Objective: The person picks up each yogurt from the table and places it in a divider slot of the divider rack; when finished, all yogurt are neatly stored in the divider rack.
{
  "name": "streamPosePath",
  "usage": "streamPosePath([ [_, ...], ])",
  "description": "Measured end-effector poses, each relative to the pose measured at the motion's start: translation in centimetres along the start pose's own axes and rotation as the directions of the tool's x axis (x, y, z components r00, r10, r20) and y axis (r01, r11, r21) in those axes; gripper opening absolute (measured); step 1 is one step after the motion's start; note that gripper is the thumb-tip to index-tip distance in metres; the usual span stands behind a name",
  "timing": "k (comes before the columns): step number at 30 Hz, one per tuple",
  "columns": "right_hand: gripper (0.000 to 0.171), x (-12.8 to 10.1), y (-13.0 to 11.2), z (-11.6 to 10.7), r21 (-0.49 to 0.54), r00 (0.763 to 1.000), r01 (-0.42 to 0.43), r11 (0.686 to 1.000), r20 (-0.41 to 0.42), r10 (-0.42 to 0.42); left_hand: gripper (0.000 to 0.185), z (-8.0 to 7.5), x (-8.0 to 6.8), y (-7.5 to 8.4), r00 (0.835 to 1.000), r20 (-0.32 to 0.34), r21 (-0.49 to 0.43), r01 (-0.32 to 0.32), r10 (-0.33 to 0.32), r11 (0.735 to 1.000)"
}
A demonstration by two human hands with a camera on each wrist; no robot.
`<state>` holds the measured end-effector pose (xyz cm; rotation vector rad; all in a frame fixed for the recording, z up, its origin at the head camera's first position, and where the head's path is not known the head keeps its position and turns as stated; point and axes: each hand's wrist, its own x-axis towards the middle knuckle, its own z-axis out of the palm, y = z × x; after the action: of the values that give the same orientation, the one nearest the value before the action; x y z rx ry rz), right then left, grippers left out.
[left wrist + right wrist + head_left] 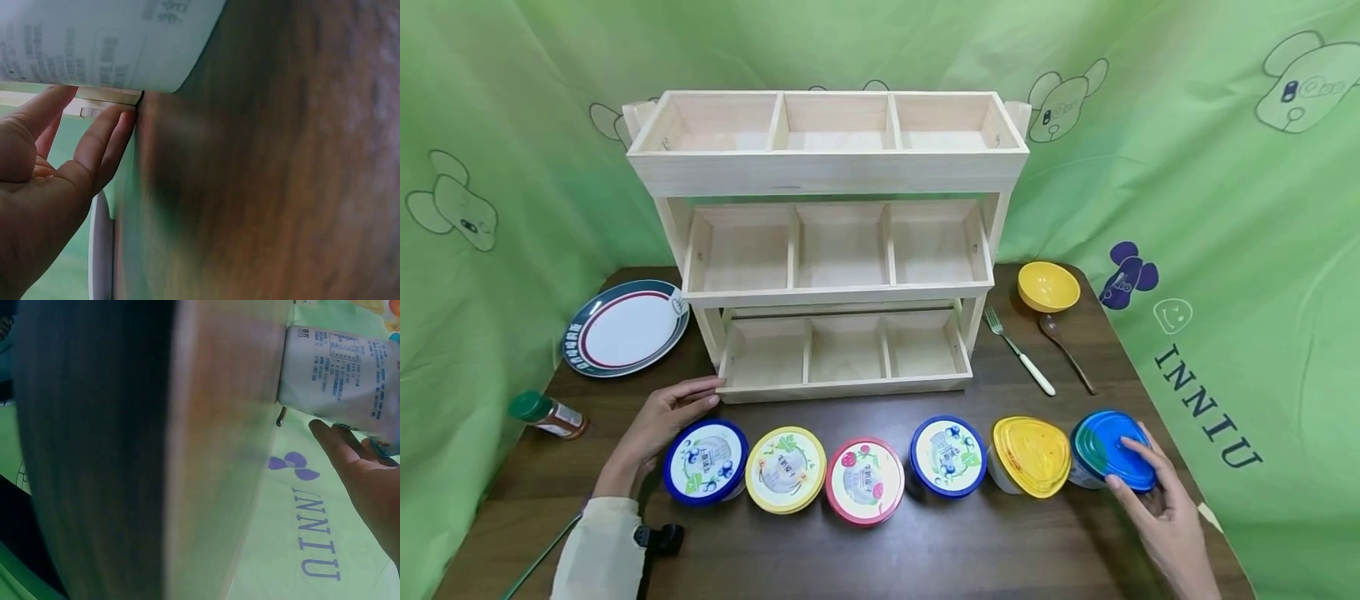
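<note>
Blue-lidded round tub under right hand (fingers relaxed); left hand flat, released.

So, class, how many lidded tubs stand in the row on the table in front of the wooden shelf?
6, left to right: blue-lid tub by the left hand, yellow-lid tub, red-lid tub, second blue-lid tub, plain yellow tub, plain blue tub under the right hand. None seems hidden.

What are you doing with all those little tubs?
A person sits at a table with six lidded tubs in a row before an empty wooden rack. The right hand rests its fingers on the blue-lidded tub at the right end. The left hand lies flat by the rack's bottom corner, next to the leftmost tub.
</note>
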<state>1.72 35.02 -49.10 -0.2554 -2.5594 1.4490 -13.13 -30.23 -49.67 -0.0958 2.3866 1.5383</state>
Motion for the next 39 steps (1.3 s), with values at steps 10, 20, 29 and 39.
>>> streamPosePath([
  [10,0.06,0.3,0.1,0.0,-0.044,1.0,0.014,0.999,-0.022,-0.015,0.057,0.1,0.2,0.2,0.999,0.016,-0.043,0.044,-0.043,0.998],
  [20,0.058,0.3,-0.6,0.2,-0.024,0.999,0.019,1.0,-0.03,-0.02,0.051,0.3,0.1,0.6,1.0,-0.018,0.011,0.001,-0.001,1.0],
  [29,0.059,1.4,-2.0,-1.2,0.128,0.999,-0.02,0.992,-0.047,0.027,0.041,0.1,-0.1,0.8,0.997,-0.019,0.022,-0.077,0.077,0.997],
  [39,0.056,3.2,-3.8,-2.6,0.179,0.989,0.109,0.978,-0.116,-0.089,0.045,0.1,-0.1,0.7,0.999,-0.019,0.006,-0.047,0.047,0.999],
])
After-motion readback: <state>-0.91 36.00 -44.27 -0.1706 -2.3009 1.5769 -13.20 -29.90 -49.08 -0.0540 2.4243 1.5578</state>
